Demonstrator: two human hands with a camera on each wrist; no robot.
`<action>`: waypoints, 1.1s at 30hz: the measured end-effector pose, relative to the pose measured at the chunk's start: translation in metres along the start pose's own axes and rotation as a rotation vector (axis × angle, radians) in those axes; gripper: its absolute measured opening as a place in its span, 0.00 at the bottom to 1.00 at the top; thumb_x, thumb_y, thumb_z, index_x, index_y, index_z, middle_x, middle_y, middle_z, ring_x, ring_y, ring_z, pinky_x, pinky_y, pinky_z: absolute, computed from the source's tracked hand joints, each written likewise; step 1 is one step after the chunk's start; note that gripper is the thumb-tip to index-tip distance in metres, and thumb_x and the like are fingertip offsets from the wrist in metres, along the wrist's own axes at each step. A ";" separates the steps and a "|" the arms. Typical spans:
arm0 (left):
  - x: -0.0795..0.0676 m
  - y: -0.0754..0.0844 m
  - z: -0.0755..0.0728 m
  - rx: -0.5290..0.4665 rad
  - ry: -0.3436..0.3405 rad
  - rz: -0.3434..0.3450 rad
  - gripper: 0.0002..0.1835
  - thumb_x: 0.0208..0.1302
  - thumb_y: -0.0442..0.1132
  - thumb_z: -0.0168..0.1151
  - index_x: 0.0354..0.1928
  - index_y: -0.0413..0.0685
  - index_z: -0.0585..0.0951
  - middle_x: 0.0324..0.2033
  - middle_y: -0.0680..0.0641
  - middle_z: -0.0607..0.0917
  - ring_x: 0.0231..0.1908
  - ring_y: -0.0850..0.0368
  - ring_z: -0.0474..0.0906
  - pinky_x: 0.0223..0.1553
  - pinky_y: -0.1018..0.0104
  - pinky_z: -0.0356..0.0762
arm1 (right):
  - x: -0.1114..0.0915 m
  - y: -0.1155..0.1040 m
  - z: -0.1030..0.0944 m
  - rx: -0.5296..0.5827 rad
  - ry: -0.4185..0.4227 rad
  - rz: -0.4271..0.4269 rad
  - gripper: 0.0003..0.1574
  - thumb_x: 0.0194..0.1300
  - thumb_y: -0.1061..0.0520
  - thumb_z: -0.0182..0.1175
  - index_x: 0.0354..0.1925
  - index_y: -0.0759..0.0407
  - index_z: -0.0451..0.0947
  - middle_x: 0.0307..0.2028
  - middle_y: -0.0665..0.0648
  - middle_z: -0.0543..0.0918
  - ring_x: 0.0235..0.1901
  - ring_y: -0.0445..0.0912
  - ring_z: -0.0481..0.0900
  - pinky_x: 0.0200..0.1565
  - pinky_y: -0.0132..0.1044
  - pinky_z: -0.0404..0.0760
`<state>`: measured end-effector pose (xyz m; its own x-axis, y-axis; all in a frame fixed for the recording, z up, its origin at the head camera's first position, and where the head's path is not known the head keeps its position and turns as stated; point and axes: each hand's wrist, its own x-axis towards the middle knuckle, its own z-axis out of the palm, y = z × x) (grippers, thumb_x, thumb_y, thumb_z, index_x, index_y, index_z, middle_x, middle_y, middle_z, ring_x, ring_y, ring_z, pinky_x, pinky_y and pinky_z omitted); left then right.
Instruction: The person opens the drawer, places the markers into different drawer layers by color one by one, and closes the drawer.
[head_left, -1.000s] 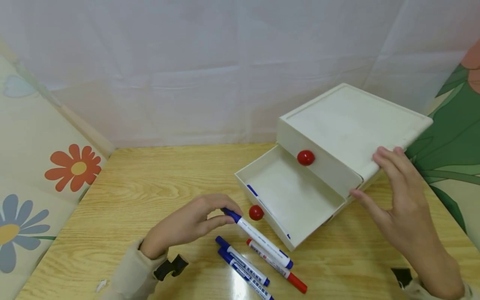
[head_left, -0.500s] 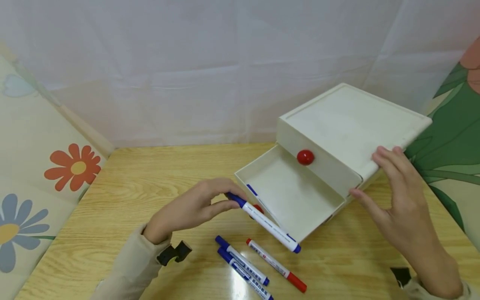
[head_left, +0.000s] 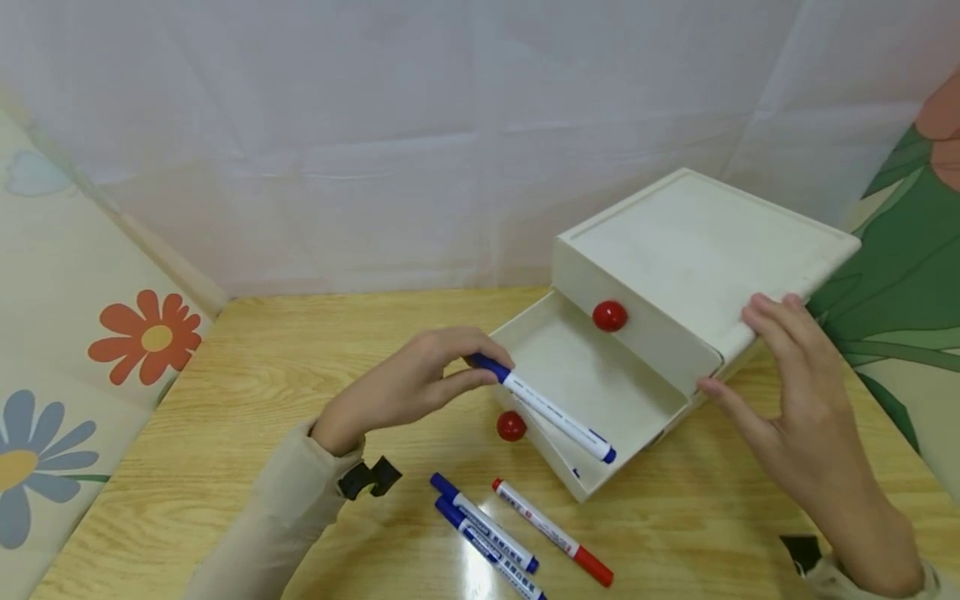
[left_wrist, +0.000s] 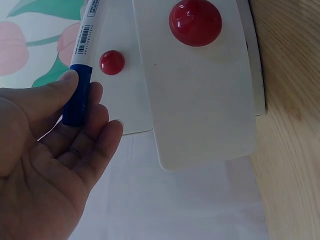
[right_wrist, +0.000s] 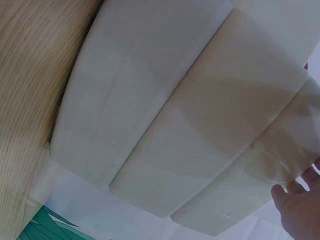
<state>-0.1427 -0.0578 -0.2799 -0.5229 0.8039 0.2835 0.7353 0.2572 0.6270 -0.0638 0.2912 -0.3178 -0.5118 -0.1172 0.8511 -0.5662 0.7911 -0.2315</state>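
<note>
My left hand (head_left: pixel 408 385) pinches a white marker (head_left: pixel 557 417) by its blue cap, thumb on one side and fingers on the other. The marker slants over the pulled-out lower drawer (head_left: pixel 585 358) of a small white drawer unit (head_left: pixel 712 250). Along the drawer's front wall lies another blue-and-white marker (head_left: pixel 576 472), mostly hidden. In the left wrist view, the held marker's blue cap (left_wrist: pixel 77 97) shows between thumb and fingers. My right hand (head_left: pixel 813 425) rests on the unit's right side with its fingers extended, touching the top edge; in the right wrist view the fingertips (right_wrist: pixel 280 197) touch the white side.
Two blue-capped markers (head_left: pixel 487 537) lie side by side on the wooden table (head_left: pixel 337 333), with a red marker (head_left: pixel 555 529) to their right. Red round knobs (head_left: pixel 610 316) mark both drawers; the upper drawer is closed. A white cloth (head_left: pixel 375 167) hangs behind.
My left hand has lifted the marker from beside the drawer, moving up and right, so that it is now over the drawer. My right hand has hardly moved.
</note>
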 end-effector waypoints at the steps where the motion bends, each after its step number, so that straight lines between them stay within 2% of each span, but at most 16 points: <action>1: 0.002 0.000 0.000 0.004 -0.002 -0.002 0.11 0.70 0.33 0.59 0.51 0.43 0.82 0.45 0.50 0.86 0.45 0.64 0.81 0.49 0.68 0.82 | 0.000 0.000 0.000 0.000 -0.001 0.000 0.52 0.68 0.30 0.52 0.57 0.79 0.70 0.57 0.78 0.74 0.71 0.57 0.63 0.77 0.44 0.56; 11: 0.014 -0.002 0.001 0.039 -0.045 -0.039 0.11 0.70 0.33 0.58 0.52 0.43 0.82 0.45 0.50 0.86 0.45 0.63 0.81 0.48 0.71 0.82 | 0.000 -0.001 -0.001 -0.004 -0.006 0.001 0.52 0.68 0.30 0.52 0.57 0.80 0.70 0.57 0.78 0.74 0.72 0.59 0.63 0.77 0.43 0.56; 23: 0.031 -0.003 0.008 0.123 -0.157 -0.060 0.11 0.70 0.33 0.58 0.52 0.42 0.83 0.48 0.48 0.86 0.47 0.60 0.81 0.50 0.69 0.81 | 0.001 -0.001 0.002 0.014 0.022 -0.012 0.51 0.68 0.31 0.53 0.56 0.79 0.71 0.56 0.78 0.74 0.71 0.56 0.64 0.76 0.45 0.57; 33: 0.042 -0.002 0.013 0.127 -0.235 -0.114 0.11 0.70 0.34 0.59 0.51 0.42 0.83 0.47 0.48 0.86 0.47 0.60 0.81 0.52 0.71 0.80 | 0.001 -0.001 0.003 0.027 0.030 -0.016 0.50 0.68 0.31 0.54 0.56 0.80 0.71 0.56 0.78 0.74 0.71 0.56 0.64 0.76 0.44 0.57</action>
<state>-0.1608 -0.0181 -0.2785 -0.5018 0.8644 0.0307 0.7332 0.4062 0.5454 -0.0657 0.2882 -0.3180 -0.4831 -0.1113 0.8685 -0.5919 0.7724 -0.2302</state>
